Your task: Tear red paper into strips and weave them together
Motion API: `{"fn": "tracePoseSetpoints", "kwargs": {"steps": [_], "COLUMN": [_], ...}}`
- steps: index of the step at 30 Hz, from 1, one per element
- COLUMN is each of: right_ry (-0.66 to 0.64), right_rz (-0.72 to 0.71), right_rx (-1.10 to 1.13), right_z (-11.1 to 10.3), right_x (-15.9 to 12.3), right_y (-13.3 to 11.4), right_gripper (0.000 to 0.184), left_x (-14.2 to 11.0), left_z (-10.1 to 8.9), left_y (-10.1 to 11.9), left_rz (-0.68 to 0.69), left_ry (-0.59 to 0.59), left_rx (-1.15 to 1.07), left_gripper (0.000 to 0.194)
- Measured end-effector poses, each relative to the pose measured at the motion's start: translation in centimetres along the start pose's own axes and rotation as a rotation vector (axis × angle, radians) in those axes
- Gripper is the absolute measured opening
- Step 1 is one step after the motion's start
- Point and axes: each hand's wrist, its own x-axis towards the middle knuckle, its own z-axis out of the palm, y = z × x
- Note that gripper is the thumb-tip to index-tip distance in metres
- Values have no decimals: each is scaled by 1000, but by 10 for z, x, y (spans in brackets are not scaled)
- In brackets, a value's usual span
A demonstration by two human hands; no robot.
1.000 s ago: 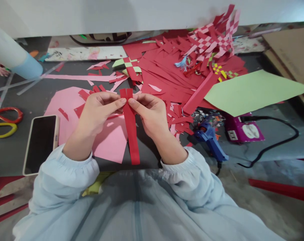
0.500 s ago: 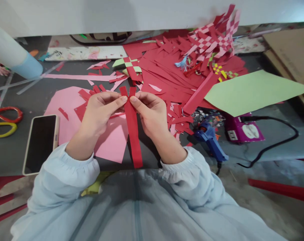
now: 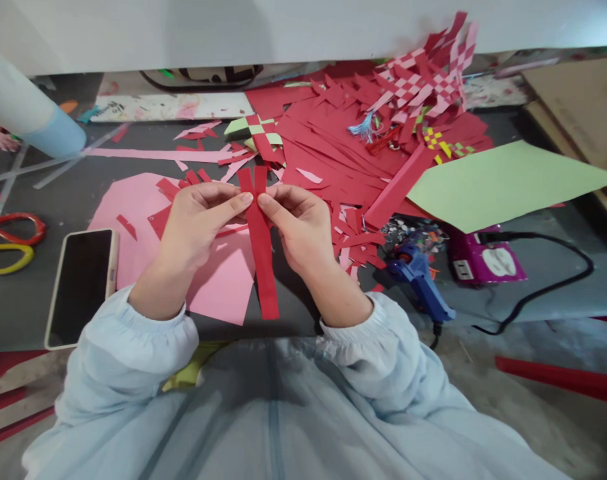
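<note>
Two long red paper strips are held side by side, hanging toward my lap, their top ends poking up above my fingers. My left hand pinches the strips near the top from the left. From the right, my right hand pinches them at the same height, thumb tips almost meeting. A pink paper sheet lies on the dark floor under my hands.
A heap of red strips and woven red-pink pieces lies beyond. A green sheet is at right, with a blue glue gun, a purple socket box and black cable. A phone and scissors lie left.
The strips have slid upward between my fingers, so more of their top ends shows and the lower end sits higher. My hands stay in nearly the same place.
</note>
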Motion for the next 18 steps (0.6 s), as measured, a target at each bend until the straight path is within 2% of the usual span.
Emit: {"fn": "tracePoseSetpoints", "kwargs": {"steps": [7,12,15,18], "right_ry": [18,27,29,2], "right_rz": [-32,-28,-20,0], "right_rx": [-11,5,-24,-30], "right_z": [1,1,0,-1], "right_x": [-2,-2,-1,-1], "right_y": [3,1,0,0], "right_gripper": [22,21,23,23], "left_x": [1,1,2,2], "left_z": [3,2,-1,-3], "left_y": [-4,-2,-1,-1], "left_rz": [-6,11,11,29], "left_ry": [20,-29,-81,-85], "left_rx": [-34,-69,-33,9], "left_gripper": [10,13,14,14]}}
